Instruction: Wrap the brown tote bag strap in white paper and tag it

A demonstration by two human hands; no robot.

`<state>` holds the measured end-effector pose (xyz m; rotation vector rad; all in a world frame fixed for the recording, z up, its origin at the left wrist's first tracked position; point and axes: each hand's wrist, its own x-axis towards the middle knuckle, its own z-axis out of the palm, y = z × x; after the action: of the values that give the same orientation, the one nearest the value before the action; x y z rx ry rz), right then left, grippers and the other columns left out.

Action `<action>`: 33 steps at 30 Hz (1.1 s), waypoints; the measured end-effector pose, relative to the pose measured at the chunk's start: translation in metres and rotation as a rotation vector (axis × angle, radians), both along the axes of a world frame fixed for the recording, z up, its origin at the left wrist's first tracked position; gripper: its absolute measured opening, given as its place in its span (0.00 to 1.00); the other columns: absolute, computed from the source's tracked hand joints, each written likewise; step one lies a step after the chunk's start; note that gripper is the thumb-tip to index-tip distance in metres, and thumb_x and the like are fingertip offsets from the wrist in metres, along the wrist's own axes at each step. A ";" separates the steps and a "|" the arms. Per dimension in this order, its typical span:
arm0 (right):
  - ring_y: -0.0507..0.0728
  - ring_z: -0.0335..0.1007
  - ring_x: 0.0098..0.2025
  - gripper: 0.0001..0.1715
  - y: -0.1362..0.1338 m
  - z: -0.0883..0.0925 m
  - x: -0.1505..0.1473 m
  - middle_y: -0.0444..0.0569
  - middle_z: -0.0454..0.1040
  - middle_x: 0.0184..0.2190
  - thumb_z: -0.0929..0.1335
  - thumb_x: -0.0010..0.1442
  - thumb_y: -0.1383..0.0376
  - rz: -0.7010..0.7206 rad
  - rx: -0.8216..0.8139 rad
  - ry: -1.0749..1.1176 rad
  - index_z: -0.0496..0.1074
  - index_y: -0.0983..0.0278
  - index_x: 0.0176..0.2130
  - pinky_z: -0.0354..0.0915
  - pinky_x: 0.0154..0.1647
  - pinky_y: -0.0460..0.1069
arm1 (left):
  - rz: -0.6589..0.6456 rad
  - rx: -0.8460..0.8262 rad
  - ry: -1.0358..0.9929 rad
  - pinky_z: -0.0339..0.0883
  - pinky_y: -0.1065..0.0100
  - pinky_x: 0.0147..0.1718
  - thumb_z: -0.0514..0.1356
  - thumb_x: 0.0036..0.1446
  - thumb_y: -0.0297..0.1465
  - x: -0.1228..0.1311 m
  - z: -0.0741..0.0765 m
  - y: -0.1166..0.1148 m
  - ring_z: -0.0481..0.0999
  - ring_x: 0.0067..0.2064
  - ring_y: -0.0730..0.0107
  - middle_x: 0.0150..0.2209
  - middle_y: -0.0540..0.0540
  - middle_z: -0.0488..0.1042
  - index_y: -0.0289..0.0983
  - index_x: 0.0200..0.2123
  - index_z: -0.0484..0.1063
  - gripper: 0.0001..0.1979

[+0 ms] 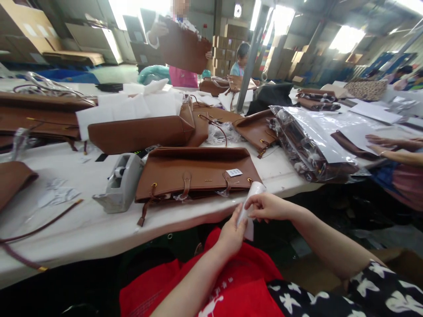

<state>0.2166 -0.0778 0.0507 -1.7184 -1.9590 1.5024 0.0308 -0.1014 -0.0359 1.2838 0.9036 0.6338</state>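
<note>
White roll point(255, 190) near the brown bag point(201, 166) is being gripped by the left hand point(233, 231), while the right hand point(268, 206), its grip unclear, is touching it, probably working its surface, next needing steady holding.

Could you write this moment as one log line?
left hand: gripping white roll | right hand: fingers at roll | brown bag: on table | tape dispenser: beside bag

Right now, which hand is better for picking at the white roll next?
Probably the right hand: its bent fingers are up against the white roll. The left hand grips lower down, so it seems better placed for steadying.
</note>
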 end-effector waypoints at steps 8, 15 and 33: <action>0.49 0.60 0.21 0.27 0.010 0.010 -0.009 0.40 0.66 0.19 0.72 0.51 0.54 0.160 0.202 -0.119 0.74 0.66 0.47 0.52 0.19 0.42 | -0.029 0.146 0.154 0.59 0.62 0.59 0.52 0.61 0.43 -0.003 -0.001 0.003 0.68 0.58 0.58 0.59 0.44 0.68 0.40 0.64 0.57 0.29; 0.47 0.57 0.20 0.18 0.009 -0.002 -0.016 0.40 0.66 0.19 0.72 0.50 0.57 0.049 0.241 -0.110 0.77 0.65 0.40 0.52 0.20 0.42 | -0.049 0.115 0.193 0.64 0.62 0.54 0.51 0.61 0.41 -0.004 0.008 0.002 0.72 0.55 0.58 0.56 0.45 0.72 0.43 0.64 0.57 0.28; 0.53 0.72 0.27 0.14 -0.005 -0.016 -0.005 0.48 0.78 0.25 0.74 0.51 0.58 0.011 0.249 0.251 0.79 0.68 0.29 0.66 0.29 0.44 | -0.087 -0.146 0.184 0.59 0.72 0.26 0.58 0.54 0.43 -0.003 0.008 0.007 0.71 0.27 0.69 0.25 0.48 0.73 0.33 0.34 0.70 0.17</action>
<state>0.2118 -0.0832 0.0348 -1.3505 -1.9313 1.3358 0.0275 -0.0944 -0.0280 1.2564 1.0198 0.3781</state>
